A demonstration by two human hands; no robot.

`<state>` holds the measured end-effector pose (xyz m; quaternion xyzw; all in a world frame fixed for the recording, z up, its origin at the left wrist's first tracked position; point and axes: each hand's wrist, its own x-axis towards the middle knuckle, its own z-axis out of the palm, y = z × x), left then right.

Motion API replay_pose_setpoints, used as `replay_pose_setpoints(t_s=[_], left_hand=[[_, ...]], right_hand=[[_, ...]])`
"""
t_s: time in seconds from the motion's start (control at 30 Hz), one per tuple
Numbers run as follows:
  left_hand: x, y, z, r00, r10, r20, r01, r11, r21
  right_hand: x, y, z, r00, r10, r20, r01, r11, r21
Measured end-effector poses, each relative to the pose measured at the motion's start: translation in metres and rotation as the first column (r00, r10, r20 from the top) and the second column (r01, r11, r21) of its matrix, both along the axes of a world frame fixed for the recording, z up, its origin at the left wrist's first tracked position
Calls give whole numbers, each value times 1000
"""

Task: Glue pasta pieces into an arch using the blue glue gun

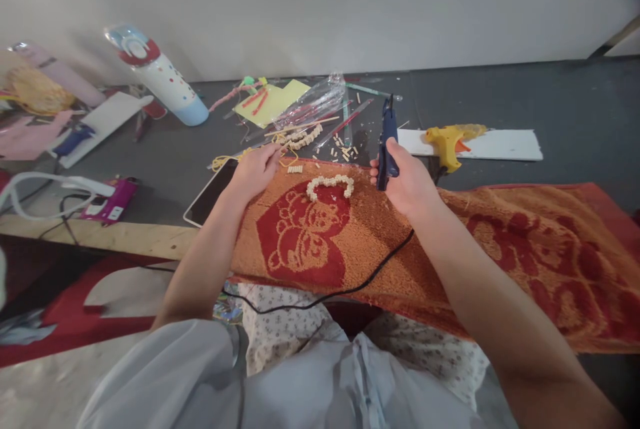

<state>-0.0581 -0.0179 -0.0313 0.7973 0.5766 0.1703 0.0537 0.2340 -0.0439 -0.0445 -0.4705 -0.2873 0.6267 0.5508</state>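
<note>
My right hand [407,179] is wrapped round a dark blue glue gun [387,142], held upright over the towel's back edge. My left hand [257,169] is closed, its fingertips pinched beside yellow cord [287,157]; what they hold, if anything, is too small to tell. Between the hands, a curved chain of small pale pieces [330,182] lies on the orange and red towel [375,242]. A short row of pale pieces [295,168] sits close to my left hand. Behind it lies another pale chain [307,138], with loose small pieces [345,151] scattered to its right.
A yellow glue gun [447,146] rests on a white board [510,144] at the right. A black cable [325,297] crosses the towel's front edge. At the left are a tablet [213,192], a tall bottle [167,86] and a purple power strip [113,202]. Yellow paper [267,106] lies behind.
</note>
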Motion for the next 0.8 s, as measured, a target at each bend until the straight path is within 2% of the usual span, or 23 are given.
replay_pose_setpoints(t_s=[0.37,0.8], left_hand=[[3,-1,3,999,6,50,-3,998,-57],[1,0,0,998,-11,59,13,999,-43]], right_hand=[[-1,-1,1,999,27,45,-30,998,50],[-1,-6,10,993,104,58,-107,992,65]])
